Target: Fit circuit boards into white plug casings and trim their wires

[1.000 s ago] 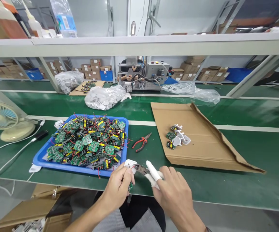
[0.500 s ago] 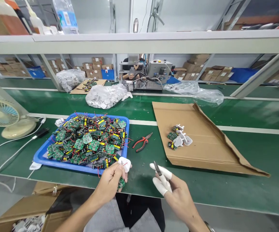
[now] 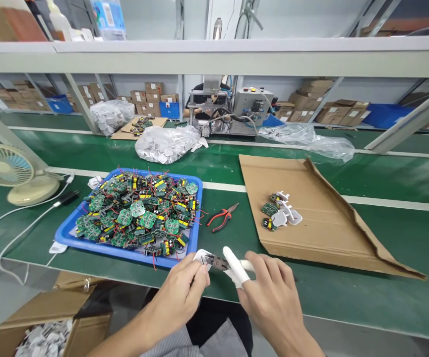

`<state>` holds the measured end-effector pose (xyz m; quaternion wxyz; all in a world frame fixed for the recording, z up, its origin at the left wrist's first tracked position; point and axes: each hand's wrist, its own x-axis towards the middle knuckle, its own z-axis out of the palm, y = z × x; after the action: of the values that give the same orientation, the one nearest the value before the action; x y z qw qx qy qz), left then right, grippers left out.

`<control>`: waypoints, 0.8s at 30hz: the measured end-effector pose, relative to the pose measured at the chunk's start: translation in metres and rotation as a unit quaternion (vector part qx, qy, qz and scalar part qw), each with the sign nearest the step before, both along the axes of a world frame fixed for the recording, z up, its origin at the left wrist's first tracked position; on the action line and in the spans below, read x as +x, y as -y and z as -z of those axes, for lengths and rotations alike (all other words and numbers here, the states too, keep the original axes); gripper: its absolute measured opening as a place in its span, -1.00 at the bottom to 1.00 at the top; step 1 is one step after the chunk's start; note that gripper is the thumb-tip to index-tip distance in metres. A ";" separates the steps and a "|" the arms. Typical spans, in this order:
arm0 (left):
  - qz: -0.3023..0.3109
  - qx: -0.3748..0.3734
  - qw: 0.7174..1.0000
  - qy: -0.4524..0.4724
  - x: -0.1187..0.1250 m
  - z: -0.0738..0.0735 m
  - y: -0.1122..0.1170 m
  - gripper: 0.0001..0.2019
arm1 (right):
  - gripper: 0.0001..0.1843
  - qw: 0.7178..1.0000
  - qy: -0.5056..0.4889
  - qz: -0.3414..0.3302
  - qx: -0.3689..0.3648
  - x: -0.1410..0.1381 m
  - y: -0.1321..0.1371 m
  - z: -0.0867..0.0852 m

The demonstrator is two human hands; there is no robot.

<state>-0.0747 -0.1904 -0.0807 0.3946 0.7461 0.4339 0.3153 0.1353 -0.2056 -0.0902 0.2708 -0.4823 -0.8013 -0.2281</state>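
My left hand [image 3: 179, 292] is closed around a small white plastic cover [image 3: 201, 257], and its fingers hide part of it. My right hand [image 3: 268, 292] grips small metal pliers [image 3: 218, 263]; white finger cots cover some of its fingers. The jaws of these pliers reach onto the face of the white cover. Left of my hands, a blue tray [image 3: 69, 241] is heaped with green circuit boards [image 3: 148, 219] that have red wires. Red-handled long-nose pliers [image 3: 222, 218] lie on the green bench just beyond my hands.
A cardboard sheet [image 3: 311, 233] on the right bears several white covers with boards [image 3: 281, 213]. A beige fan [image 3: 17, 173] and cables stand at the left. Bags of white parts [image 3: 167, 145] lie behind the tray. Below left is an open carton [image 3: 31, 312]. A person sits behind the machine [image 3: 253, 111].
My right hand has moved left, bringing its pliers onto the white cover in my left hand. The left hand has turned, and the board seen below it is now out of sight.
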 end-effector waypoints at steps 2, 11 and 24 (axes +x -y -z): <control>-0.001 0.005 1.000 -0.012 0.002 -0.002 0.002 -0.68 | -0.70 1.000 0.005 0.008 0.006 -0.002 0.003 0.002; -0.030 0.061 0.998 -0.020 0.012 0.008 0.005 -0.72 | -0.74 0.999 -0.030 0.032 -0.005 -0.013 0.002 0.007; -0.001 0.085 0.994 0.062 0.004 0.019 -0.002 -0.65 | -0.77 0.948 -0.247 -0.092 -0.180 -0.017 -0.001 0.028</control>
<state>-0.0712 -0.1881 -0.1001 0.3557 0.7556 0.3807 0.3971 0.1185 -0.2045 -0.1183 0.3884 -0.4885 -0.7780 0.0724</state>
